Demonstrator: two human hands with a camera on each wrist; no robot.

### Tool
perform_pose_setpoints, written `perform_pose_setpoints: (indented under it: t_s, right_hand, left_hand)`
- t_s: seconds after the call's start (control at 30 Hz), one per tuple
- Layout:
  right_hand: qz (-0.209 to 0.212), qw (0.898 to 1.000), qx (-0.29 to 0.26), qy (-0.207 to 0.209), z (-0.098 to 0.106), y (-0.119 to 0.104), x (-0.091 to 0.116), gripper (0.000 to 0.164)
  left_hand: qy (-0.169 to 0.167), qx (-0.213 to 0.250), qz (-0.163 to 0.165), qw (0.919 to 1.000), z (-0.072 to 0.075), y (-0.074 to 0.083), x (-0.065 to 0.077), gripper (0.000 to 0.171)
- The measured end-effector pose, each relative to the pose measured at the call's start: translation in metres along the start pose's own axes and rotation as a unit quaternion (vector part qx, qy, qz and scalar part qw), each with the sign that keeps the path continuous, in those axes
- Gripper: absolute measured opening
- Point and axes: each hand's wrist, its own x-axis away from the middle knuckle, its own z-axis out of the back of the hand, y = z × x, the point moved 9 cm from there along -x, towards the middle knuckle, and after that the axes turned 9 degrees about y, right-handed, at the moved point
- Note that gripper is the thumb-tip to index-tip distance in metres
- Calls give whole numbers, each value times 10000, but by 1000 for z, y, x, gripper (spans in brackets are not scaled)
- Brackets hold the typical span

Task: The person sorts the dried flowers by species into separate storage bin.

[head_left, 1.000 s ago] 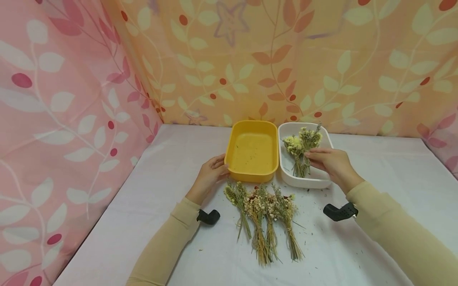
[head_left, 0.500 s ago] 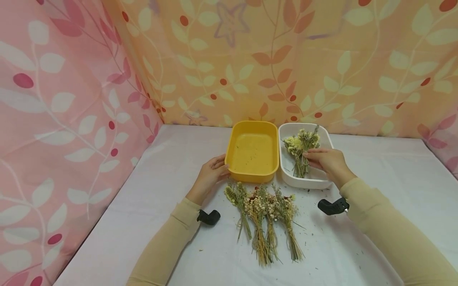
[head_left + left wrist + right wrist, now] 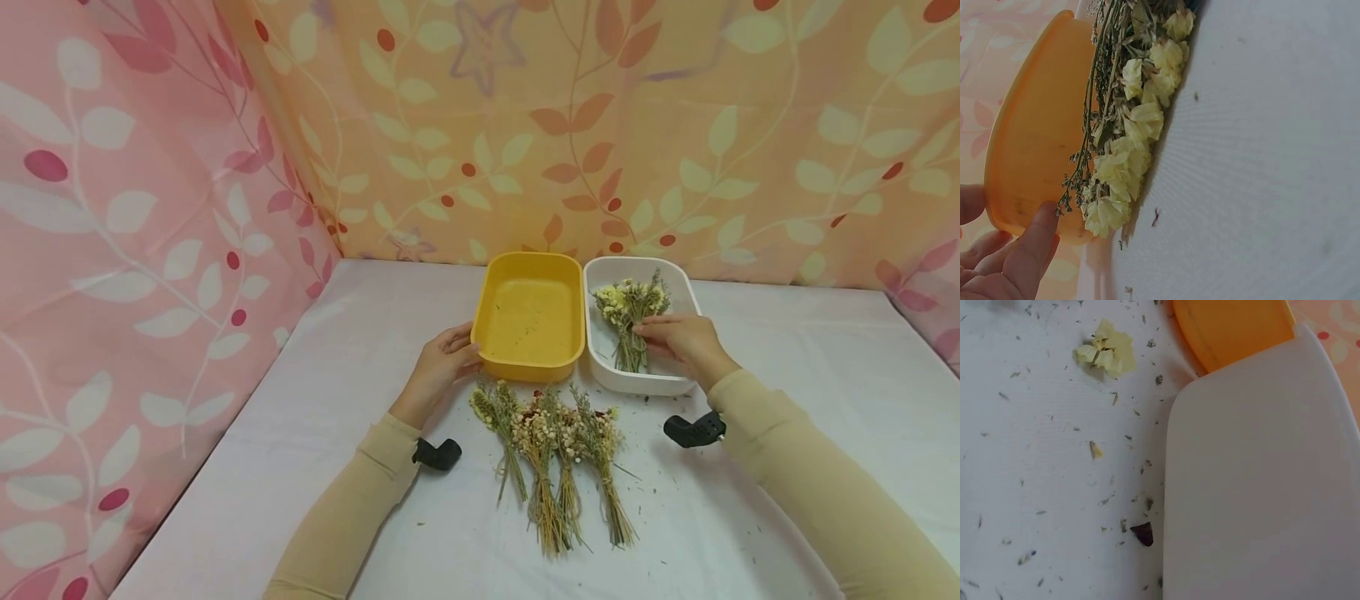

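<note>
Settling lower over the white tub (image 3: pixel 637 383), the right hand (image 3: pixel 684 340) pinches a bunch (image 3: pixel 651 300), placement seemingly nearly done; the left hand (image 3: pixel 441 367), fingers spread, touches the yellow tub (image 3: pixel 525 372).

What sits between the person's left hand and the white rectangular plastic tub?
The yellow rectangular plastic tub, seen in the head view; the left hand touches its side.
</note>
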Motion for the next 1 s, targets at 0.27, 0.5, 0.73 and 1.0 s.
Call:
perform_pose_setpoints:
  t_s: [0.27, 0.5, 0.73, 1.0]
  right_hand:
    - [233, 9995, 213, -38, -2, 0, -2, 59]
    - [899, 9901, 1064, 166, 4, -9, 3, 54]
    - [1478, 9723, 1778, 344, 10, -23, 27, 53]
    - [1607, 9757, 1490, -44, 9, -20, 70, 60]
  left_hand:
    - [-23, -18, -23, 10000, 0, 0, 0, 50]
    - [2, -63, 1, 10000, 0, -2, -2, 50]
    - [66, -34, 55, 10000, 0, -2, -2, 50]
    - [25, -21, 77, 10000, 0, -1, -1, 50]
